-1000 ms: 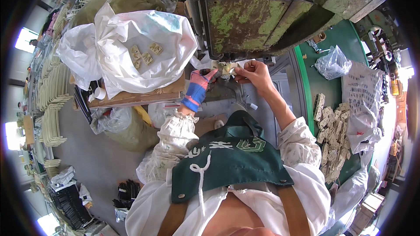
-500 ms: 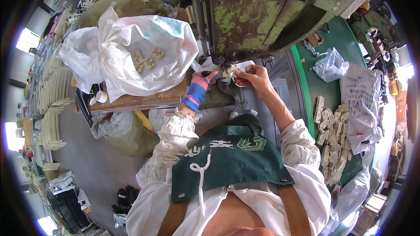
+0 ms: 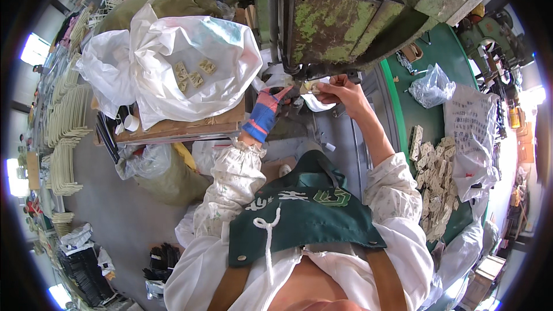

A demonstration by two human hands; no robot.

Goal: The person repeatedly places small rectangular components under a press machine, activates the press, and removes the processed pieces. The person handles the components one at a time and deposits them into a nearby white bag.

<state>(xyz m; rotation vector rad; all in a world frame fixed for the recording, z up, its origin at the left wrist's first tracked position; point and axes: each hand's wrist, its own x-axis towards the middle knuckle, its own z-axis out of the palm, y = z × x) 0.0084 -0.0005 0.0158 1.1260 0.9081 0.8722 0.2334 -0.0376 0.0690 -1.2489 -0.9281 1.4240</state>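
Observation:
Under the press head [image 3: 334, 23], my bare right hand [image 3: 347, 95] pinches a small beige block [image 3: 311, 87] between thumb and fingertips. The block lies just below the machine's lower end; whether it touches the tooling is hard to see. To its left is my left hand [image 3: 266, 110], in a pink and blue glove, with a dark-tipped finger stretched toward the block and nothing visible in its grasp. Its other fingers are partly hidden. Several similar beige blocks [image 3: 196, 79] lie in an open white plastic bag [image 3: 230, 95] beyond my left hand.
A wooden board [image 3: 196, 129] supports the bag. At right, a green table [image 3: 410, 80] bears a heap of beige pieces [image 3: 438, 187], a clear plastic bag [image 3: 432, 86] and a printed white sack [image 3: 469, 121]. Bent cream metal frames [image 3: 68, 150] stand along the left side.
My right hand and the block have shifted slightly, and the block shows flatter beneath the press. The left hand stays nearly in place. The whole view has moved a little.

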